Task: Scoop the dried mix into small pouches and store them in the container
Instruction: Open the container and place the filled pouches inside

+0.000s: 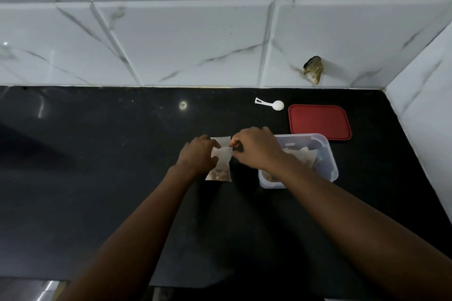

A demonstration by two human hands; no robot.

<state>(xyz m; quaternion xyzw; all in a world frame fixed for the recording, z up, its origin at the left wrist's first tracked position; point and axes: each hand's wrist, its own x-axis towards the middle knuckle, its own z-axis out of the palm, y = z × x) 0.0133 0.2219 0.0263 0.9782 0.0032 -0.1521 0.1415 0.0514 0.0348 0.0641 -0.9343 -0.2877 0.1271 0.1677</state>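
where things lie around the hands

the pouch (221,156) lies on the counter (97,154) between the two hands. the left hand (199,154) grips its left edge and the right hand (256,151) pinches its top right corner. the dried mix (220,175) sits in the pouch's near end, nearer the person than the left hand. just right of the right hand, partly under its wrist, stands the container (327,154), with other pouches (303,154) inside. the lid (319,122) lies flat on the counter close behind the container. the scoop (271,104) lies beyond the right hand, just left of the lid. the tiled wall (195,44) rises behind the counter, well beyond both hands.
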